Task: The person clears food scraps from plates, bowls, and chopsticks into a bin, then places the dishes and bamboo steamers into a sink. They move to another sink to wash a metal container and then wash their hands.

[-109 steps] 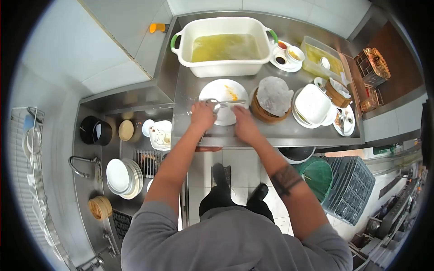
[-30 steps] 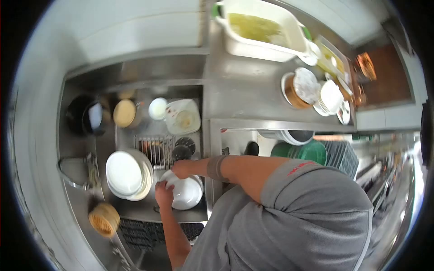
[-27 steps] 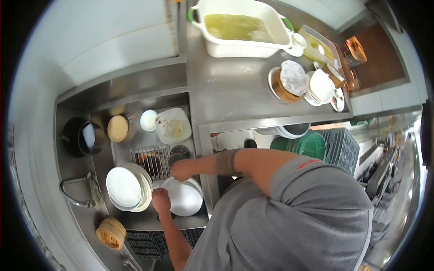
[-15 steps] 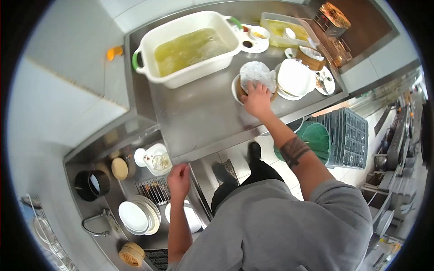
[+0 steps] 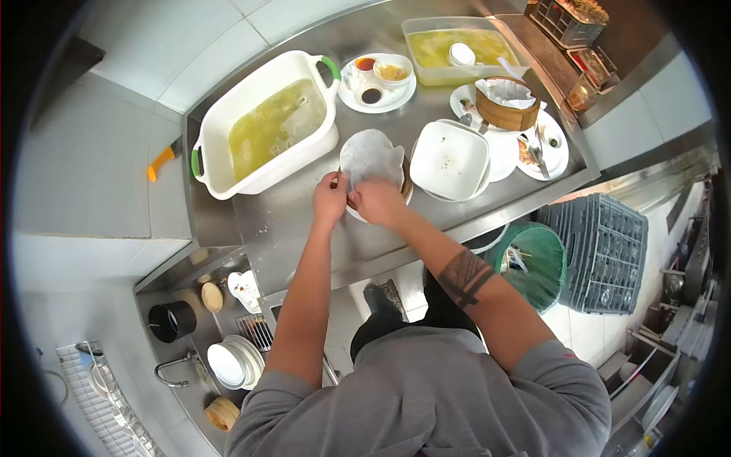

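Observation:
Round perforated white paper (image 5: 371,156) lies in a bamboo steamer (image 5: 407,185) on a white plate on the steel counter. My left hand (image 5: 330,199) is closed at the left edge of the steamer, its fingers wrapped round something I cannot make out. Beside it my right hand (image 5: 375,201) is closed at the near edge of the paper, with its fingertips hidden. A stack of square white dishes (image 5: 451,158) stands just right of the steamer.
A white tub (image 5: 312,145) of yellowish liquid stands left, a clear container (image 5: 455,76) behind. A sauce plate (image 5: 396,101), another steamer (image 5: 509,118) and used plates stand around. Below are a green-lined bin (image 5: 550,266), grey racks (image 5: 598,251) and a sink with stacked plates (image 5: 228,365).
My left hand has moved up from beside the sink to the steamer's left edge. My right hand has gone from lying spread on the paper to closed at its near edge. The view has shifted.

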Available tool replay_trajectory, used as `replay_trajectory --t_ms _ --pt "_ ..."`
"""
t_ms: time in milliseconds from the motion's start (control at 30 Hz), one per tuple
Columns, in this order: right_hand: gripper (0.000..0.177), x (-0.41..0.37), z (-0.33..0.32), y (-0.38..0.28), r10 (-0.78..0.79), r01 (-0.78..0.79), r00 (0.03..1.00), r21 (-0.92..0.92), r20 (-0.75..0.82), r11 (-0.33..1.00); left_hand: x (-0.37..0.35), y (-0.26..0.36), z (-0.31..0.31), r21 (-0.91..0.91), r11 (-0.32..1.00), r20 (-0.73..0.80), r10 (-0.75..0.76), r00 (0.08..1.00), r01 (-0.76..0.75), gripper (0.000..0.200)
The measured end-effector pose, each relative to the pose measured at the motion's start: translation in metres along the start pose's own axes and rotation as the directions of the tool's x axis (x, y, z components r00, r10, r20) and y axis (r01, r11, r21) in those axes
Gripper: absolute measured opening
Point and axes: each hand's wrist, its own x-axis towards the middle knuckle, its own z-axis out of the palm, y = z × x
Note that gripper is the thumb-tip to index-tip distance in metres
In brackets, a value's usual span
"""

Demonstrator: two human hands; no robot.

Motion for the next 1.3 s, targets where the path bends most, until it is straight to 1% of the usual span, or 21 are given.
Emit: replay_trajectory --t_ms 67,133,167,300,367,400,467,533,600,633,700,800,867,933,967,1033,1067,1100,1133,1233,1300 --pt "0.017 0.001 -0.021 0.002 -0.05 0.053 0.981 0.009 -0.188 0.999 -0.002 -0.006 0.002 0.316 0.856 -0.074 0.453 0.889 -0.409 0.031" --pt "0.02 -0.002 -0.046 -0.002 -0.212 0.136 0.854 -0.189 -0.475 0.973 -0.013 0.012 0.004 0.438 0.741 -0.132 0.613 0.779 -0.509 0.028" --pt "0.02 -0.003 -0.056 -0.003 -0.219 0.15 0.858 -0.181 -0.464 0.972 -0.019 0.017 0.004 0.548 0.599 -0.147 0.756 0.637 -0.584 0.026" --pt "0.052 0.011 -0.079 0.01 -0.164 0.057 0.92 -0.292 -0.356 0.955 -0.005 0.033 0.004 0.667 0.432 -0.088 0.855 0.511 -0.608 0.027" --pt "0.064 0.012 -0.088 0.016 -0.144 0.039 0.93 -0.299 -0.337 0.953 -0.013 0.056 0.003 0.274 0.81 -0.25 0.58 0.775 -0.518 0.018" --pt "0.072 0.012 -0.1 0.014 -0.146 0.073 0.915 -0.203 -0.376 0.977 -0.021 0.07 0.0 0.27 0.813 -0.255 0.577 0.776 -0.516 0.018" --pt "0.079 0.006 -0.127 0.005 -0.145 0.111 0.901 -0.106 -0.409 0.988 -0.041 0.1 -0.009 -0.181 0.82 -0.07 0.541 0.838 -0.544 0.015" --pt "0.063 -0.007 -0.153 0.002 -0.168 0.327 0.889 0.333 -0.427 0.885 -0.079 0.139 -0.008 -0.302 0.808 0.017 0.536 0.844 -0.507 0.014" --pt "0.05 -0.046 -0.168 0.032 -0.215 0.302 0.912 0.218 -0.35 0.928 -0.108 0.161 -0.01 -0.447 0.783 0.197 0.558 0.806 -0.433 0.012" --pt "0.035 -0.075 -0.176 0.046 -0.296 0.393 0.819 0.104 -0.492 0.914 -0.117 0.163 -0.012 -0.477 0.783 0.289 0.568 0.771 -0.398 0.012" --pt "0.026 -0.159 -0.192 0.067 -0.101 0.203 0.813 0.117 -0.573 0.972 -0.103 0.125 -0.011 -0.433 0.841 0.273 0.466 0.842 -0.325 0.013" --pt "0.018 -0.288 -0.177 0.133 0.262 -0.278 0.736 0.074 -0.624 0.958 -0.059 0.042 -0.013 -0.094 0.92 -0.059 0.376 0.925 -0.38 0.021" --pt "0.011 -0.352 -0.147 0.19 0.398 -0.487 0.691 0.019 -0.603 0.873 -0.06 0.027 -0.018 0.292 0.955 -0.188 0.108 0.976 -0.049 0.042" --pt "0.019 -0.5 -0.029 0.398 0.627 -0.748 0.663 -0.336 -0.409 0.572 -0.049 0.013 -0.001 0.045 0.999 -0.048 -0.026 0.999 0.028 0.048" --pt "0.019 -0.499 -0.042 0.397 0.602 -0.721 0.692 -0.359 -0.398 0.592 -0.044 0.009 0.006 -0.209 0.969 0.08 -0.115 0.99 0.13 0.055" --pt "0.035 -0.439 -0.066 0.361 0.816 -0.941 0.296 -0.002 -0.497 0.34 -0.045 0.005 0.005 -0.184 0.982 0.046 -0.029 0.999 0.037 0.061" --pt "0.041 -0.408 -0.076 0.332 0.652 -0.771 0.428 0.123 -0.626 0.624 -0.066 0.024 -0.011 -0.161 0.984 0.02 -0.072 0.997 0.074 0.064" --pt "0.039 -0.377 -0.085 0.315 0.518 -0.676 0.596 -0.037 -0.614 0.736 -0.066 -0.004 -0.011 -0.103 0.994 -0.122 0.022 0.992 -0.035 0.063" --pt "0.034 -0.345 -0.088 0.292 0.513 -0.51 0.659 0.174 -0.551 0.842 -0.096 0.01 -0.032 -0.239 0.971 -0.087 -0.043 0.995 0.021 0.061" --pt "0.033 -0.271 -0.094 0.21 0.298 -0.234 0.937 0.305 -0.184 0.923 -0.171 -0.001 -0.087 -0.291 0.954 -0.281 -0.015 0.959 -0.07 0.058" --pt "0.037 -0.225 -0.075 0.134 0.137 -0.127 0.99 0.605 0.03 0.786 -0.225 -0.017 -0.124 -0.369 0.925 -0.208 -0.173 0.963 0.087 0.058"
